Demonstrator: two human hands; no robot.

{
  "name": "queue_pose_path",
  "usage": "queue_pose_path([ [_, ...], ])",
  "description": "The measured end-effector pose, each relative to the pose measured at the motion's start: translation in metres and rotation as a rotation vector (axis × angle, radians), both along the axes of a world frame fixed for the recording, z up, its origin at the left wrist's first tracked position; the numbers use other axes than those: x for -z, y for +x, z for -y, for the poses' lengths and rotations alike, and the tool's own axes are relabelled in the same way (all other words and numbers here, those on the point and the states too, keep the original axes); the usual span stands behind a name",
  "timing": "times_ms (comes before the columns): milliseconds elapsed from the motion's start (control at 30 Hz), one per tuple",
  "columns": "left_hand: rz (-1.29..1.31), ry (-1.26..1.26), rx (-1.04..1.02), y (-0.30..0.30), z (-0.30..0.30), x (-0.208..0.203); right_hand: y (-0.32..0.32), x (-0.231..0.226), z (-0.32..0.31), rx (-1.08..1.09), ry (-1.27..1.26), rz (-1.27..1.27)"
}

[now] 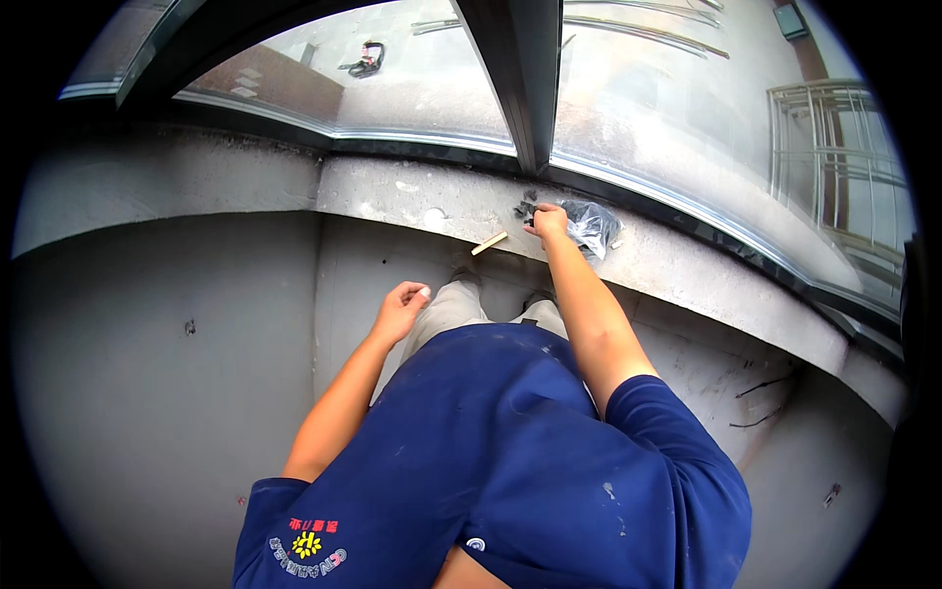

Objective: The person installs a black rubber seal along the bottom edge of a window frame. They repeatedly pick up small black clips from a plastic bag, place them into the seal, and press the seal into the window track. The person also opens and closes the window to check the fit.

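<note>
At the concrete ledge below the window, my right hand is closed, its fingertips on a dark piece from a group of small black pieces. Their exact kind is too small to tell. Just right of that hand lies a clear plastic bag with dark contents. My left hand hangs in front of the ledge, beside my leg, with its fingers curled. A whitish spot shows at its thumb tip; whether it is a held thing cannot be made out. Between the hands, a short pale wooden strip rests at the ledge's front edge.
The concrete ledge runs across in front of me, under dark window frames with glass panes. Beyond the glass are a metal rack, long rods and a dark-and-red tool. Dark wires stick out low on the right.
</note>
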State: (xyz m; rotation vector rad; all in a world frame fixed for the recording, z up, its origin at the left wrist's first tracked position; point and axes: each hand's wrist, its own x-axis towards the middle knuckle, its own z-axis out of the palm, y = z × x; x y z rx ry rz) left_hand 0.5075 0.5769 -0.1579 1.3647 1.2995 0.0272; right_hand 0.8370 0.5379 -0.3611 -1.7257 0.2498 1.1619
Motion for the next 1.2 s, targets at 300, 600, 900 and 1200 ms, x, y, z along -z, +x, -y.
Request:
queue_pose_path([
  [300,0.056,0.017,0.238,-0.023,-0.122,0.024,-0.022,0.02,0.017,0.11,0.08,0.271],
  [600,0.129,-0.042,0.18,-0.026,-0.232,0.027,-0.076,-0.029,0.018,0.385,0.21,0.252],
  [900,0.86,-0.667,-0.627,0.099,-0.3,-0.019,-0.149,-0.08,0.049,0.161,0.245,0.249],
  [1200,0.903,-0.626,-0.736,0.152,-0.306,-0.025,-0.169,-0.109,0.112,0.275,0.12,0.263],
])
